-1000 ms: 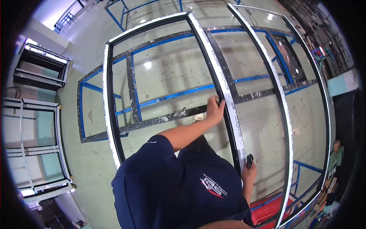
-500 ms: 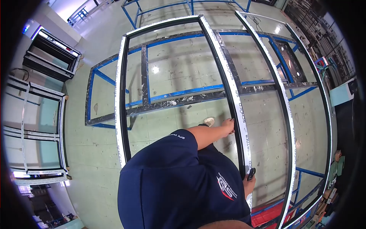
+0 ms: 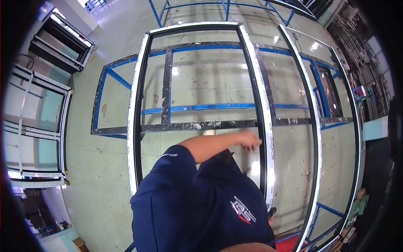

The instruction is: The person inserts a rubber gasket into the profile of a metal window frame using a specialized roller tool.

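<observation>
My left hand (image 3: 249, 140) hangs by the inner edge of a long frame bar (image 3: 267, 138) wrapped in white printed film. Its fingers are curled and slightly blurred, and whatever is between them is too small to make out. Lower down, my right hand (image 3: 271, 220) is mostly hidden behind my shirt, closed on a small black tool (image 3: 272, 211) beside the same bar. The bar belongs to a tall black-and-white frame (image 3: 138, 92) lying across a blue and black metal stand (image 3: 201, 125).
A second long white frame (image 3: 317, 147) lies to the right. More frames (image 3: 63, 130) lean at the left, with a dark one (image 3: 63, 40) behind them. A blue stand (image 3: 226, 8) is at the top. Something red (image 3: 289, 243) lies at the bottom right, and shelving (image 3: 357, 46) stands far right.
My left hand has come away from the bar's inner edge, slightly left and forward. My right hand and the black tool have moved down and are more hidden. The view has shifted.
</observation>
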`<control>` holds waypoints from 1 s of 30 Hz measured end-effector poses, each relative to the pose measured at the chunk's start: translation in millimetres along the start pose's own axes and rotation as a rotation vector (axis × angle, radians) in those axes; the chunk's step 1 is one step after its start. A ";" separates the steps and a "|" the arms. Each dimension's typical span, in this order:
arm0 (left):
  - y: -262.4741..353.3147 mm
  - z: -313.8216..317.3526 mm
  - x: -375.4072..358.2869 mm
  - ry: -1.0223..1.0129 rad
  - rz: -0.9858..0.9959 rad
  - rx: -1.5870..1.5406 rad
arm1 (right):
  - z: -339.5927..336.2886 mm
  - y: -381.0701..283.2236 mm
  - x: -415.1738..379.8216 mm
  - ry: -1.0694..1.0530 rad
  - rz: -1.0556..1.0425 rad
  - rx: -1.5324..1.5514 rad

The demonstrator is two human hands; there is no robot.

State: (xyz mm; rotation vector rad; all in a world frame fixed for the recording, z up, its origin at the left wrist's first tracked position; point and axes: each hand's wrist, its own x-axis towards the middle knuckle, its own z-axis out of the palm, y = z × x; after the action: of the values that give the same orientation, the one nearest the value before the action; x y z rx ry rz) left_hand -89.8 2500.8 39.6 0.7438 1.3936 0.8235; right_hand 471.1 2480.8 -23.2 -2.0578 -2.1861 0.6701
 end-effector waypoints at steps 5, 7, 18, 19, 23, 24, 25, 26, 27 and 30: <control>42.1 -264.0 -60.2 0.892 0.453 -0.596 | 0.7 -31.5 22.1 -0.012 -0.051 0.023; 36.4 -379.4 -77.8 1.188 0.508 -0.760 | 0.2 -76.2 29.8 -0.045 -0.033 -0.011; -60.4 -727.0 -99.3 1.684 0.353 -1.290 | -29.7 -257.5 74.5 -0.163 0.104 -0.196; -67.0 -742.0 -96.9 1.687 0.325 -1.300 | -33.5 -268.5 78.2 -0.164 0.118 -0.207; -100.7 -787.2 -83.4 1.706 0.375 -1.255 | -60.1 -317.5 86.7 -0.170 0.164 -0.263; -105.1 -793.8 -82.3 1.704 0.393 -1.257 | -69.7 -328.8 87.6 -0.170 0.175 -0.279; -109.3 -799.5 -81.6 1.704 0.412 -1.259 | -80.1 -340.1 88.7 -0.169 0.185 -0.296; -110.3 -802.1 -81.4 1.705 0.407 -1.275 | -90.2 -351.5 89.2 -0.168 0.195 -0.311; -109.2 -801.8 -81.1 1.728 0.416 -1.276 | -99.4 -361.4 89.9 -0.169 0.204 -0.325; -103.1 -799.9 -81.7 1.781 0.415 -1.279 | -117.8 -385.4 87.0 -0.177 0.236 -0.357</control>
State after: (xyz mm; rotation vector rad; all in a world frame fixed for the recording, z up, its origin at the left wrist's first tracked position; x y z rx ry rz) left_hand -882.6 2353.7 -43.7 -1.0969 1.5566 2.6298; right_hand 141.3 2591.6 198.0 -2.5554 -2.3210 0.5277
